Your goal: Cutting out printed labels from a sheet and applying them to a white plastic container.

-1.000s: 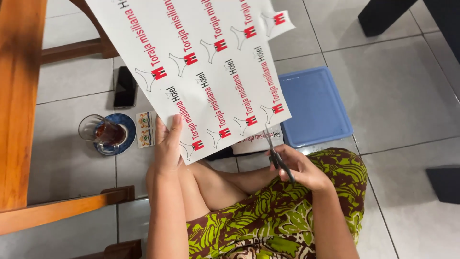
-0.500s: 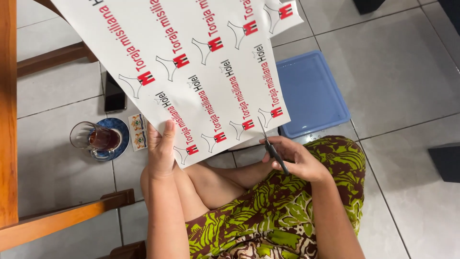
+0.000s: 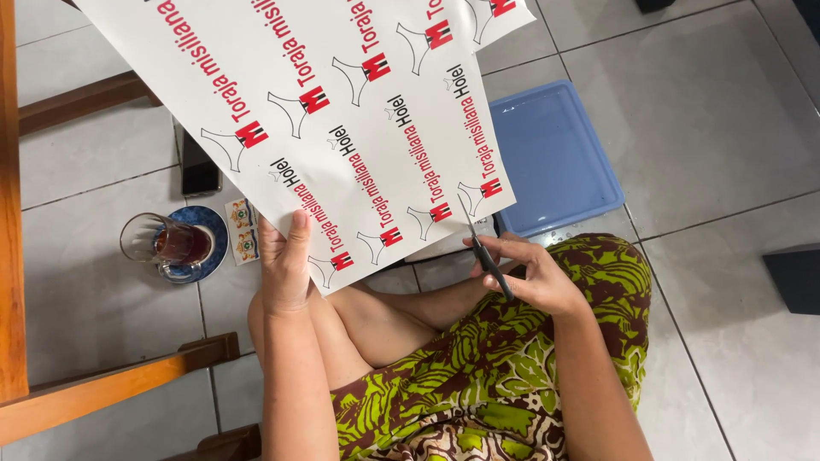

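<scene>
Grey floor tiles [image 3: 726, 128] lie behind; a printed sheet [image 3: 342, 111] is pinched by the left hand [image 3: 284, 265], and scissors [image 3: 480, 246] are gripped by the right hand [image 3: 534, 277] at centre.

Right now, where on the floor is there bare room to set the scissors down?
Bare tile lies right of the blue tray, up to the dark block at the frame's edge. The tray's flat bottom is also bare. It is crowded left of the left hand: a glass of tea on a saucer, small cards and a phone, hemmed in by the wooden furniture.
</scene>
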